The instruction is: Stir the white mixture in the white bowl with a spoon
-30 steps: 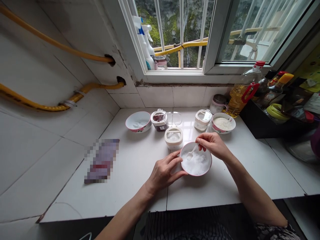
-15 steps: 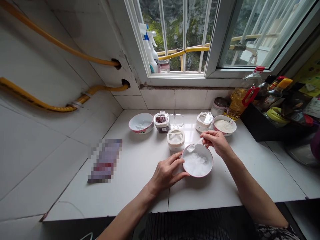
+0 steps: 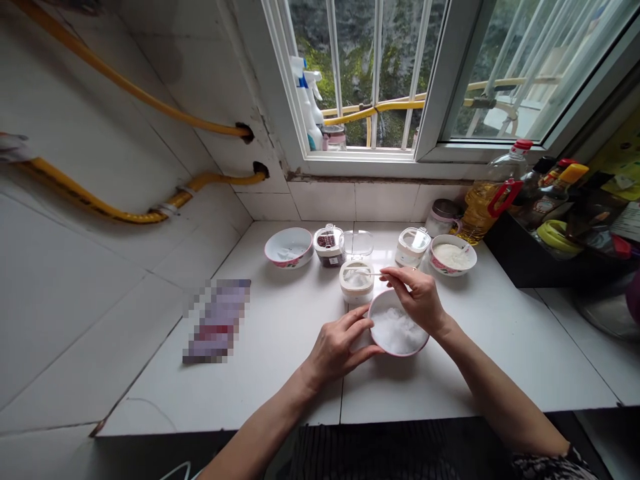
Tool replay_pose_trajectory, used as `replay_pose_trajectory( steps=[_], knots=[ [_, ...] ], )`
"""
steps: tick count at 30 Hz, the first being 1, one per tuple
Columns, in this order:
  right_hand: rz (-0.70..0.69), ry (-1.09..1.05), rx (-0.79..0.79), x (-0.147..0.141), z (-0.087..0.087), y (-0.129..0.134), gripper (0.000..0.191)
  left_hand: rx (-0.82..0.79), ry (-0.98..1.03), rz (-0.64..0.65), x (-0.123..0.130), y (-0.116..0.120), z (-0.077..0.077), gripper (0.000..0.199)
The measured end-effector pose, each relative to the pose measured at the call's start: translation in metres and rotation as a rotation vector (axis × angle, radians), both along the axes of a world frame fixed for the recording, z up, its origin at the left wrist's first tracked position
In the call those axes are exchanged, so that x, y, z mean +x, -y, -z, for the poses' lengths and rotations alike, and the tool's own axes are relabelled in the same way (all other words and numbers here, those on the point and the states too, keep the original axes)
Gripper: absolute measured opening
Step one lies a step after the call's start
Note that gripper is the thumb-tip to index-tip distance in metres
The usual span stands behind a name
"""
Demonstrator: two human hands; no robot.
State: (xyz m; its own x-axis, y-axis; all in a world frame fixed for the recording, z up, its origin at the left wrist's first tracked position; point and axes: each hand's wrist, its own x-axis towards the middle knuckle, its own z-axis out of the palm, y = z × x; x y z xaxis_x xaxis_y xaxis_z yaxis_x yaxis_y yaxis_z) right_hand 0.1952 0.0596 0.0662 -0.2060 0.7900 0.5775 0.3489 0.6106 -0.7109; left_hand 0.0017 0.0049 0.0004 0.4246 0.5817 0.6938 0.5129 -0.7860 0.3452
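Note:
My left hand (image 3: 345,343) grips the left rim of a bowl (image 3: 427,341) that holds white granules (image 3: 397,332). Between the fingertips of my right hand (image 3: 415,293) is the handle of a small white spoon (image 3: 369,272). The spoon's head end is over the opening of a small white-rimmed seasoning jar (image 3: 356,293), just behind the bowl; whether anything is on it cannot be made out. This jar's clear lid (image 3: 357,244) is flipped up, and white granules show inside. My right hand hovers over the bowl's upper right edge, hiding part of it.
Behind stand a bowl (image 3: 289,261), a jar with dark red contents (image 3: 329,248), a closed clear-lidded jar (image 3: 413,248) and a bowl of pale powder (image 3: 453,267). An oil bottle (image 3: 483,207) and a black box of bottles (image 3: 523,257) are at right. A blurred packet (image 3: 217,323) lies left.
My right hand has moved left with the spoon, from above the bowl to the open jar. My left hand stays on the bowl's rim. The whole view has shifted slightly.

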Motion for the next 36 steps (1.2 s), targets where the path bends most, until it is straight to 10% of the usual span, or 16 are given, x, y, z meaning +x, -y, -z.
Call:
replay_pose_trajectory(
  steps=[13,27,36],
  knots=[
    [-0.199,0.101,-0.549,0.051,-0.026,-0.001,0.02,-0.023,-0.009,0.013,-0.001,0.0,-0.003,0.034],
    [-0.346,0.309,-0.545,0.037,-0.027,0.012,0.02,-0.035,-0.005,0.025,-0.001,0.001,-0.004,0.033],
    [-0.198,0.262,-0.6,0.045,-0.025,0.005,0.022,-0.031,-0.016,0.008,0.0,0.001,-0.004,0.033]
  ],
)
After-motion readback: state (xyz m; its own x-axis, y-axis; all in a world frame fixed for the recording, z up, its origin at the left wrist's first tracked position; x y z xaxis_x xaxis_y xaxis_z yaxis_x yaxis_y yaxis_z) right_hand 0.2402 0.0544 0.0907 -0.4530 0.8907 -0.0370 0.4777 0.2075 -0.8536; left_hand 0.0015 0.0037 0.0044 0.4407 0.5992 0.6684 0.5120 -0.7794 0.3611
